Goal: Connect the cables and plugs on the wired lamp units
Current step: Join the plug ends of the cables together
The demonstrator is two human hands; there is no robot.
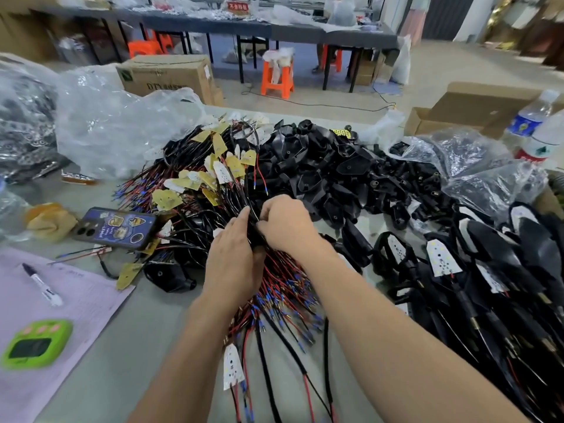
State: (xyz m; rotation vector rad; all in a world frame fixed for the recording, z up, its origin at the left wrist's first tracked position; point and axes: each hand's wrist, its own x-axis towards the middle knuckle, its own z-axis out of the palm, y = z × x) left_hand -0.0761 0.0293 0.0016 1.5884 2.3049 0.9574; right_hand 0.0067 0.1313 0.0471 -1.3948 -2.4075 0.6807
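While the bench (pixel 171 337) is carrying a broad heap of wired boards (pixel 195 190) beside a pile of housings (pixel 320 175), both hands are working close together at the heap's near edge. The left hand (pixel 233 257) is gripping a black cable (pixel 253 221) and the right hand (pixel 288 222) is pinching it just above. They are seemingly singling out one unit for joining. The next move is likely calling for finding its free end and lining it up squarely.

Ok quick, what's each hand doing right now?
Left hand: grips the black cable bundle.
Right hand: pinches the same bundle.
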